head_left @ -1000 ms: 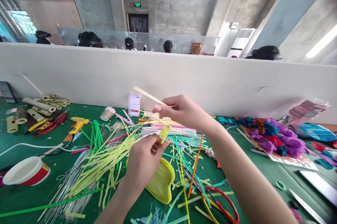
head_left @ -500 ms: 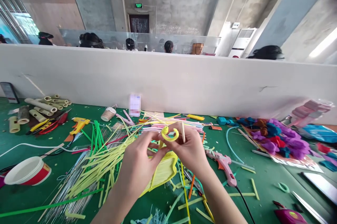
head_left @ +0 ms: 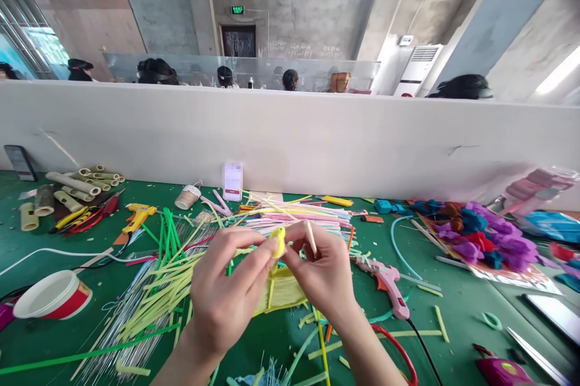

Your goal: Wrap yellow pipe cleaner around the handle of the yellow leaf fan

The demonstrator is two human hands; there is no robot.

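Both my hands are raised together over the green table (head_left: 457,307). My left hand (head_left: 226,295) and my right hand (head_left: 324,277) pinch a small yellow curled strip (head_left: 278,242) between their fingertips. A thin pale stick (head_left: 310,237) also rises from the fingers of my right hand. Just beneath my hands lies a yellow woven piece (head_left: 281,289), partly hidden by them. Scattered yellow and green strips (head_left: 170,277) cover the table to the left of my hands.
A pink glue gun (head_left: 387,286) lies right of my hands, a yellow glue gun (head_left: 136,215) at left. A white-and-red cup (head_left: 52,295) sits near left. Purple and blue paper flowers (head_left: 480,241) lie at right. A white partition (head_left: 290,132) stands behind; people sit beyond.
My right hand came down from holding the stick high and met my left hand. The yellow strip was curled into a ring, then pinched tight. The yellow woven piece shifted under my hands.
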